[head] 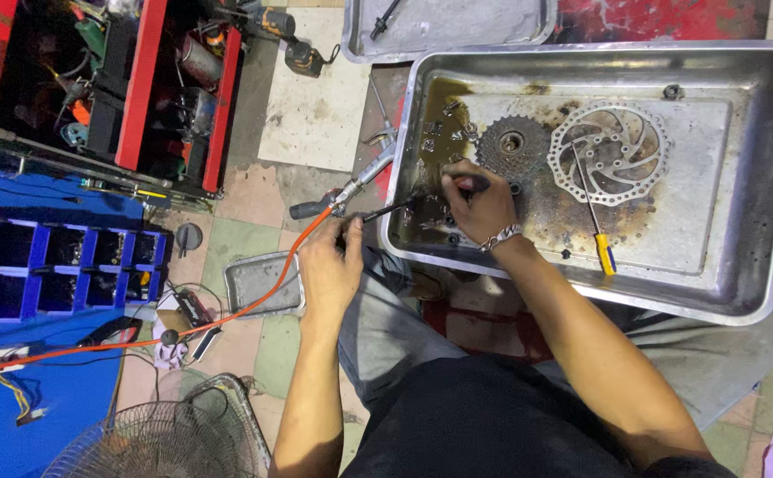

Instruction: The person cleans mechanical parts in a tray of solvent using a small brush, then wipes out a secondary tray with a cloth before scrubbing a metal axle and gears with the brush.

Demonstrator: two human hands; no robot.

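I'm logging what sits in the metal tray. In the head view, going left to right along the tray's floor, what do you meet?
Right hand → sprocket cluster → brake disc, all in the metal tray.

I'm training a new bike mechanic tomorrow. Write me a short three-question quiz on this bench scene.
1. True or false: the brake disc lies inside the metal tray.
2. What lies across the disc? A) a hammer B) a screwdriver C) a chain
3. Which hand grips the air gun with the orange hose?

Key: 1. True. 2. B; its yellow handle points towards the person. 3. The left hand; the right hand holds a small dark-handled tool by the sprocket cluster.
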